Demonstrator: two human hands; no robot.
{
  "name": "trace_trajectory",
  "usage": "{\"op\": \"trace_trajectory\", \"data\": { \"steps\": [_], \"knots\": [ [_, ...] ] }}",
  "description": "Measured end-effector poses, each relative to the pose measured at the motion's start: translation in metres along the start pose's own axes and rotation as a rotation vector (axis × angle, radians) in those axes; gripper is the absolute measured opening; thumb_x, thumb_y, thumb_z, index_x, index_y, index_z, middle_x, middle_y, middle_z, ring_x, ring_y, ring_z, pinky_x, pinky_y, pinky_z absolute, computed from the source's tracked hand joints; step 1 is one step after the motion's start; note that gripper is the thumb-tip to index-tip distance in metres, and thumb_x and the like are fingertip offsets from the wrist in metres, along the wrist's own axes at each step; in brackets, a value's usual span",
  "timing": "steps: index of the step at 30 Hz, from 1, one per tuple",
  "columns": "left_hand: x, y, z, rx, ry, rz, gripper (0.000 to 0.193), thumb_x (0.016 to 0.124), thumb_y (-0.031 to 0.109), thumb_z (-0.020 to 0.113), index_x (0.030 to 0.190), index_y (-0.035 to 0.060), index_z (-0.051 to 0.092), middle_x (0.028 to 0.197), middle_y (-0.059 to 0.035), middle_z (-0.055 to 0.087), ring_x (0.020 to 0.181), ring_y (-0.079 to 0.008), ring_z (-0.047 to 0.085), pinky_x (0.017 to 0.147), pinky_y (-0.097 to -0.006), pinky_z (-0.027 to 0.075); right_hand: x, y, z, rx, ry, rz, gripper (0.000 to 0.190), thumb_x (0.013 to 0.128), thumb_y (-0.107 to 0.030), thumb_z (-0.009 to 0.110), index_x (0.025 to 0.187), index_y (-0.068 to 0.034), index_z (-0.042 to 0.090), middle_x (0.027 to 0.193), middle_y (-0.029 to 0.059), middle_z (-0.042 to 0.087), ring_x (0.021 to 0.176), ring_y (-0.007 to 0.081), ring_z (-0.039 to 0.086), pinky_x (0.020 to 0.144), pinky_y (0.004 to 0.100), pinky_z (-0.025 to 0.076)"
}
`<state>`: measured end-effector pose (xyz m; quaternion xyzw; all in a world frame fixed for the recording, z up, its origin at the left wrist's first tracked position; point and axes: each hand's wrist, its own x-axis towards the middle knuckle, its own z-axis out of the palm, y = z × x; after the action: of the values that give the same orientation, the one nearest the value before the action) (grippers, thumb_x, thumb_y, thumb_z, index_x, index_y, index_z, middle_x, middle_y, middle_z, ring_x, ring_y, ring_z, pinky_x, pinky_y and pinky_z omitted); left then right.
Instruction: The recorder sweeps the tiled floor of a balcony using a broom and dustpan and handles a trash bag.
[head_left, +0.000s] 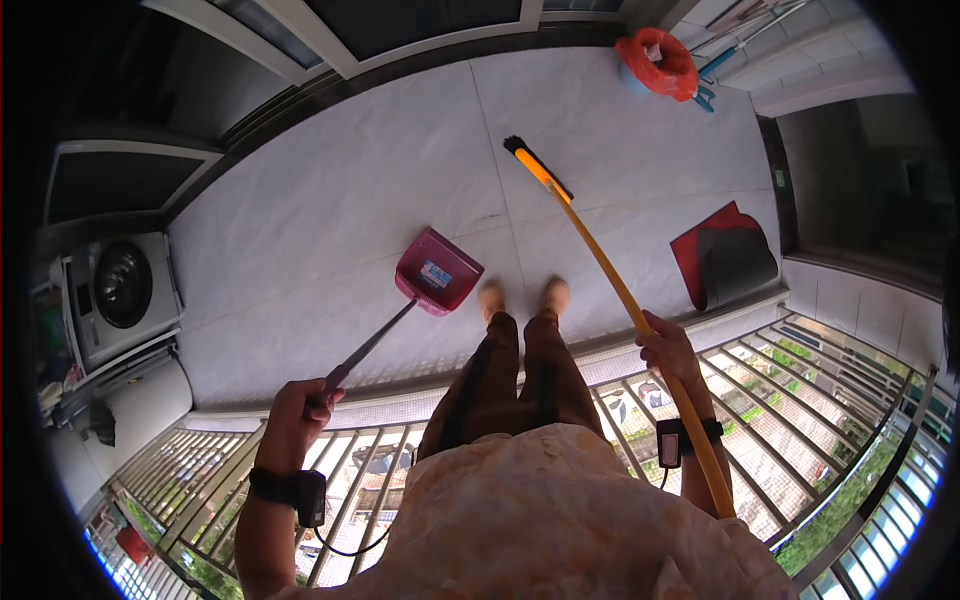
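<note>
My left hand (304, 412) is closed around the handle of a long-handled dustpan. The purple-red dustpan (446, 259) is on or just above the tiled floor, left of my feet, and bears a label. In my right hand (667, 349) is the orange-yellow pole of a broom (600, 251). Its orange head with black bristles (538, 169) points away from me, ahead and to the right of the dustpan. The broom's upper end runs back along my right forearm. I cannot tell whether the bristles touch the floor.
A folded red and grey mat (724, 255) lies on the right. A bin with a red liner (660, 64) stands at the far right, blue-handled tools (720, 64) beside it. At left is a front-loading washing machine (120, 289). Metal railings (757, 427) run behind me; sliding doors (427, 30) are opposite.
</note>
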<state>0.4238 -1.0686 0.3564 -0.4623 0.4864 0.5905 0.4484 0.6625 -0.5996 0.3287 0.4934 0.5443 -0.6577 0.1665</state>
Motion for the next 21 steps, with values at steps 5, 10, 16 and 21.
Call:
{"op": "trace_trajectory", "data": {
  "steps": [5, 10, 16, 21],
  "knots": [
    [0.013, 0.014, -0.009, -0.025, 0.005, -0.079, 0.02, 0.076, 0.002, 0.046, 0.087, -0.014, 0.051, 0.079, -0.0246, 0.054, 0.045, -0.0096, 0.046, 0.034, -0.0137, 0.032, 0.037, 0.021, 0.069, 0.014, -0.27, 0.086, 0.035, 0.08, -0.009, 0.055, 0.113, -0.002, 0.048, 0.065, -0.0009, 0.048, 0.05, 0.0051, 0.045, 0.042, 0.0185, 0.038],
    [0.009, 0.01, -0.012, -0.002, 0.005, -0.074, 0.025, 0.078, 0.004, 0.044, 0.095, -0.0131, 0.05, 0.078, -0.0226, 0.055, 0.045, -0.0088, 0.046, 0.034, -0.0139, 0.031, -0.021, 0.026, 0.088, -0.145, -0.331, 0.016, 0.043, 0.08, -0.007, 0.053, 0.122, -0.002, 0.044, 0.062, -0.0019, 0.049, 0.046, 0.0052, 0.045, 0.041, 0.0197, 0.037],
    [0.001, 0.006, -0.022, 0.197, -0.024, -0.042, 0.021, 0.077, 0.005, 0.045, 0.095, -0.0051, 0.05, 0.071, -0.0108, 0.053, 0.048, -0.0062, 0.041, 0.035, -0.0161, 0.03, -0.091, 0.002, 0.054, -0.158, -0.179, 0.204, 0.053, 0.079, -0.007, 0.055, 0.129, -0.003, 0.036, 0.065, 0.001, 0.054, 0.047, 0.0052, 0.047, 0.041, 0.019, 0.037],
    [-0.002, 0.025, -0.033, 0.438, -0.007, -0.011, 0.014, 0.074, 0.002, 0.045, 0.087, -0.0002, 0.051, 0.072, -0.0092, 0.052, 0.047, -0.0056, 0.041, 0.033, -0.0168, 0.027, -0.105, 0.031, 0.004, 0.143, 0.017, 0.107, 0.051, 0.082, -0.001, 0.053, 0.129, -0.005, 0.035, 0.069, 0.0046, 0.054, 0.049, 0.0071, 0.047, 0.041, 0.0186, 0.038]
  ]
}}
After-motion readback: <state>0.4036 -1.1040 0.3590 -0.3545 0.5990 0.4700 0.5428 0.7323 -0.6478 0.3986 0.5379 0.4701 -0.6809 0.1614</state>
